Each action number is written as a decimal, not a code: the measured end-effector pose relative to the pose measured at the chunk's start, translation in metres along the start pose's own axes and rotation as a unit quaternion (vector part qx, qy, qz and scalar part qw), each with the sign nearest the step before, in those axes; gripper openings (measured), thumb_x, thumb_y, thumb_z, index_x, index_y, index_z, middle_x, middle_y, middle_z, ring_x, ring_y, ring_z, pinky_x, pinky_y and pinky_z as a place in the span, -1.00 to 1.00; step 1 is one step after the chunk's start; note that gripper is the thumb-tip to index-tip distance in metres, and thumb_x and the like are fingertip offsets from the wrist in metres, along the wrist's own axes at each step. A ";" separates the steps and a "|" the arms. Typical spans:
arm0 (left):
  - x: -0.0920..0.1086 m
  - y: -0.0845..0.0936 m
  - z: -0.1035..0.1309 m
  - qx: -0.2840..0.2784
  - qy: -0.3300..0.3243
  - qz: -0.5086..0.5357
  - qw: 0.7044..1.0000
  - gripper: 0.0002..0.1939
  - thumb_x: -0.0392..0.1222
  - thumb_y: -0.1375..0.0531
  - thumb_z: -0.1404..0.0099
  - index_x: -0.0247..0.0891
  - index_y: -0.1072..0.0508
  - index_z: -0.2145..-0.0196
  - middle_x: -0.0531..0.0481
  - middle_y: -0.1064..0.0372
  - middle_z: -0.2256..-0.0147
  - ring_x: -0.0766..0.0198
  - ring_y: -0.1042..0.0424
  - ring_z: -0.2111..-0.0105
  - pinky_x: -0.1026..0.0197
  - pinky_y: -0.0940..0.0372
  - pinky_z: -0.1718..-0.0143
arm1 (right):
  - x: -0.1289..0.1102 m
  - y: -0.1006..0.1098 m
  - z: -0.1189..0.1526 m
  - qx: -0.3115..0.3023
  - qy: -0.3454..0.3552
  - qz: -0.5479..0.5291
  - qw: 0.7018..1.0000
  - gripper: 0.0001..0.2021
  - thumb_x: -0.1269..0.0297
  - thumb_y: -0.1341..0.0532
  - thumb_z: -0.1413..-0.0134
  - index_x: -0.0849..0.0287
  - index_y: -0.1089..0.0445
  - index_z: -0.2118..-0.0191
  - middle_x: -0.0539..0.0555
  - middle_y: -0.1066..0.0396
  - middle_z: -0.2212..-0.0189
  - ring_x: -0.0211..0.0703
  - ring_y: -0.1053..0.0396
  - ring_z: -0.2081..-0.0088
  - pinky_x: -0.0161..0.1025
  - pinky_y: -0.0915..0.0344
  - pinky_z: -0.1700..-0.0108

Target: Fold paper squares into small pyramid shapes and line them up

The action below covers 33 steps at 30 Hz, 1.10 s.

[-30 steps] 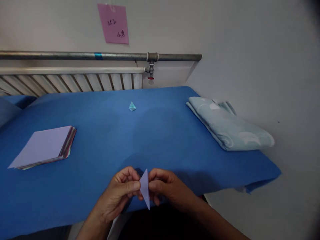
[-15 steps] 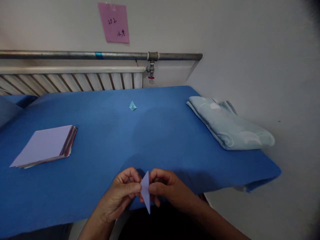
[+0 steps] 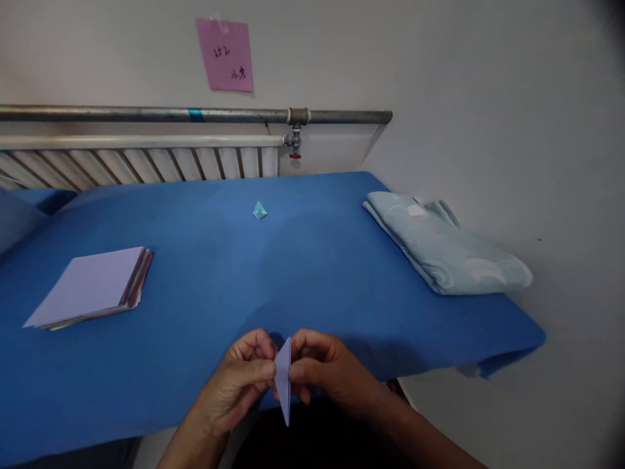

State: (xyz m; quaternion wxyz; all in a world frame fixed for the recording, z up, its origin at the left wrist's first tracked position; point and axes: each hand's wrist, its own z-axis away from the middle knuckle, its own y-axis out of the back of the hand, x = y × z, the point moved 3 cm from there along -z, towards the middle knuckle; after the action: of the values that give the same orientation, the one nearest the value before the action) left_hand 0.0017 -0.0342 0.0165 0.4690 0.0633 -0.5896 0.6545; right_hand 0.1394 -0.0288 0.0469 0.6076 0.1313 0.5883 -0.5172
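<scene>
From the head camera I see both hands low in the middle of the frame, just at the near edge of the blue table [image 3: 205,286]. My left hand [image 3: 239,384] and my right hand [image 3: 325,374] face each other with a folded lilac paper [image 3: 283,378] between them. The paper is a narrow pointed shape, held upright, one tip up between the knuckles and the other tip hanging below the hands. On each side the thumb and the curled fingers press against the paper, so both hands are closed in a pinch on it, the fingertips nearly meeting across the fold. The paper is in the air above the table edge, not resting on the cloth.

Farther out on the table, well apart from the hands, a small light-blue folded piece [image 3: 259,210] sits near the middle. A stack of coloured paper sheets [image 3: 92,285], lilac on top, lies to the left. A folded pale-blue cloth [image 3: 444,244] lies along the right edge. Behind the table a radiator [image 3: 141,163] runs under a metal pipe [image 3: 195,115], and a pink note [image 3: 225,54] hangs on the wall.
</scene>
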 end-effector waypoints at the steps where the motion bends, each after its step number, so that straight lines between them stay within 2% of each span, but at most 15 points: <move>1: -0.001 0.000 0.000 -0.002 0.001 0.007 1.000 -0.71 -0.22 -0.41 0.06 -0.26 -0.33 0.52 0.12 -0.35 0.57 0.38 -0.37 0.62 0.31 -0.30 0.57 | 0.000 0.000 0.000 -0.002 0.003 -0.003 1.000 -0.85 0.24 -0.29 0.09 0.18 -0.35 0.42 -0.06 -0.37 0.54 -0.36 -0.29 0.55 -0.39 -0.15 0.52; 8: -0.005 0.001 -0.003 -0.007 -0.005 0.042 0.999 -0.68 -0.17 -0.43 0.09 -0.24 -0.33 0.52 0.15 -0.34 0.59 0.39 -0.33 0.65 0.33 -0.26 0.62 | 0.002 0.001 -0.002 0.000 0.005 0.009 1.000 -0.88 0.26 -0.23 0.07 0.17 -0.31 0.41 -0.09 -0.33 0.58 -0.38 -0.24 0.60 -0.38 -0.16 0.51; 12: 0.004 0.003 -0.005 0.052 -0.030 -0.059 0.996 -0.69 -0.16 -0.43 0.10 -0.26 -0.36 0.54 0.12 -0.39 0.61 0.38 -0.37 0.62 0.34 -0.26 0.54 | -0.005 0.006 -0.001 0.059 0.012 0.100 0.993 -0.96 0.36 -0.13 0.07 0.17 -0.30 0.42 -0.11 -0.31 0.61 -0.38 -0.21 0.60 -0.39 -0.14 0.50; 15: 0.012 0.006 -0.005 0.097 -0.049 -0.153 0.982 -0.75 -0.17 -0.40 0.04 -0.27 -0.38 0.53 0.09 -0.42 0.62 0.39 -0.39 0.59 0.35 -0.25 0.45 | -0.007 0.006 0.000 0.067 0.016 0.143 0.987 -0.94 0.35 -0.09 0.04 0.16 -0.28 0.39 -0.11 -0.31 0.59 -0.38 -0.16 0.63 -0.40 -0.10 0.54; 17: 0.015 0.006 -0.005 0.108 -0.053 -0.205 0.971 -0.79 -0.15 -0.36 -0.01 -0.25 -0.39 0.51 0.09 -0.41 0.63 0.38 -0.38 0.57 0.33 -0.24 0.41 | -0.006 0.007 -0.001 0.074 0.027 0.187 0.979 -0.93 0.36 -0.05 0.01 0.15 -0.26 0.40 -0.10 -0.29 0.59 -0.37 -0.15 0.62 -0.39 -0.09 0.54; 19: 0.016 0.004 -0.004 0.123 -0.066 -0.269 0.953 -0.82 -0.12 -0.32 -0.06 -0.24 -0.42 0.48 0.07 -0.43 0.56 0.34 -0.39 0.50 0.29 -0.26 0.35 | -0.006 0.009 -0.002 0.119 0.065 0.289 0.948 -0.91 0.40 -0.03 0.01 0.15 -0.22 0.47 -0.10 -0.24 0.60 -0.35 -0.14 0.58 -0.38 -0.08 0.51; 22: 0.016 -0.004 -0.001 0.173 -0.137 -0.390 0.894 -0.83 -0.10 -0.29 -0.09 -0.21 -0.44 0.39 0.02 -0.44 0.35 0.27 -0.40 0.32 0.24 -0.26 0.25 | -0.008 0.012 -0.003 0.197 0.121 0.475 0.849 -0.84 0.44 -0.05 -0.02 0.15 -0.14 0.55 -0.08 -0.21 0.60 -0.31 -0.14 0.54 -0.34 -0.05 0.46; 24: 0.012 -0.011 0.001 0.198 -0.160 -0.450 0.856 -0.81 -0.06 -0.26 -0.12 -0.20 -0.42 0.37 0.04 -0.41 0.35 0.27 -0.37 0.34 0.24 -0.25 0.28 | -0.008 0.013 -0.005 0.208 0.128 0.554 0.796 -0.83 0.46 -0.05 -0.04 0.15 -0.16 0.52 -0.05 -0.24 0.58 -0.29 -0.17 0.52 -0.32 -0.05 0.44; 25: 0.010 -0.014 0.001 0.204 -0.156 -0.466 0.847 -0.80 -0.03 -0.25 -0.14 -0.20 -0.40 0.38 0.06 -0.39 0.40 0.29 -0.36 0.39 0.25 -0.24 0.32 | -0.008 0.013 -0.005 0.202 0.127 0.575 0.782 -0.85 0.48 -0.05 -0.05 0.16 -0.18 0.49 -0.03 -0.27 0.55 -0.28 -0.20 0.51 -0.31 -0.07 0.43; 28: 0.003 -0.018 0.001 0.208 -0.143 -0.463 0.850 -0.77 0.01 -0.20 -0.18 -0.20 -0.35 0.40 0.09 -0.36 0.46 0.30 -0.34 0.44 0.26 -0.25 0.36 | -0.007 0.011 -0.007 0.180 0.128 0.601 0.768 -0.89 0.51 -0.07 -0.06 0.18 -0.25 0.41 0.03 -0.35 0.47 -0.22 -0.30 0.44 -0.30 -0.13 0.38; 31: 0.002 -0.017 -0.001 0.204 -0.159 -0.439 0.860 -0.79 0.00 -0.15 -0.24 -0.21 -0.35 0.36 0.05 -0.39 0.41 0.28 -0.39 0.39 0.23 -0.29 0.31 | -0.008 0.007 -0.007 0.176 0.140 0.603 0.766 -0.90 0.48 -0.07 -0.13 0.19 -0.29 0.35 0.06 -0.39 0.43 -0.19 -0.35 0.39 -0.28 -0.18 0.34; 33: 0.004 -0.016 -0.002 0.206 -0.168 -0.441 0.857 -0.79 -0.01 -0.14 -0.24 -0.21 -0.35 0.32 0.02 -0.42 0.39 0.26 -0.42 0.37 0.22 -0.32 0.30 | -0.008 0.005 -0.007 0.174 0.146 0.602 0.765 -0.89 0.47 -0.06 -0.14 0.19 -0.30 0.34 0.06 -0.39 0.42 -0.19 -0.35 0.39 -0.27 -0.20 0.33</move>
State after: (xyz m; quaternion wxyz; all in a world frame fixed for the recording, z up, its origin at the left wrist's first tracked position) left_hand 0.0117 -0.0331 0.0299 0.5786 0.5212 -0.4215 0.4647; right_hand 0.1413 -0.0172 0.0496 0.6675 0.6361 0.3701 -0.1135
